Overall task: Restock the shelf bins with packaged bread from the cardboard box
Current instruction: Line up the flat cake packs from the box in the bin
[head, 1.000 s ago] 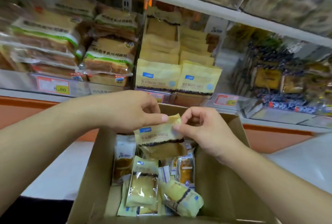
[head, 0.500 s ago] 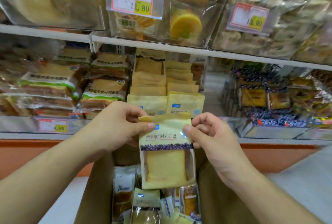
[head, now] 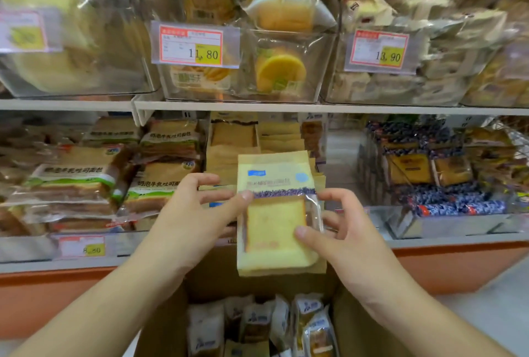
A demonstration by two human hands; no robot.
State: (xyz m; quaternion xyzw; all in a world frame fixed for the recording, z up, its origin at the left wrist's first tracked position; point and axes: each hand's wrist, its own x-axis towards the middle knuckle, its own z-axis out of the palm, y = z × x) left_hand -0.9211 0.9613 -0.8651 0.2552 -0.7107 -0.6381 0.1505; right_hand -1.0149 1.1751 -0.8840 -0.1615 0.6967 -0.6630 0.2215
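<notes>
Far-left bin: a clear bin (head: 71, 41) on the upper shelf holds pale yellow packaged cake, with a blurred price tag on its front.
Lower-left packs: stacks of sliced toast packs (head: 74, 184) with green and white bands lie flat on the lower shelf, above a price tag (head: 81, 246) on the shelf edge.
Left hand: the left hand (head: 186, 213) is raised in front of the lower shelf, fingers spread and lightly curled; its thumb tip presses the left edge of the bread packet at the purple band, the other fingers reaching behind that edge.
Bread packet: the bread packet (head: 274, 213), pale yellow with a clear window showing a toast slice, is held upright between both hands, above the box and just in front of the matching yellow packs.
Target bin: the row of yellow packs (head: 229, 141) stands upright in the middle of the lower shelf, directly behind the held packet.
Cardboard box: the cardboard box (head: 357, 328) sits open below the hands, with more small wrapped bread packs (head: 257, 325) inside.
Right hand: the right hand (head: 346, 230) pinches the packet's right side, thumb on the front over the window, fingers curled behind.
Upper middle: a clear bin (head: 243, 70) with round yellow cakes carries a tag reading 11.80.
Right side: dark blue-patterned packs (head: 429, 173) fill the lower-right bin.
</notes>
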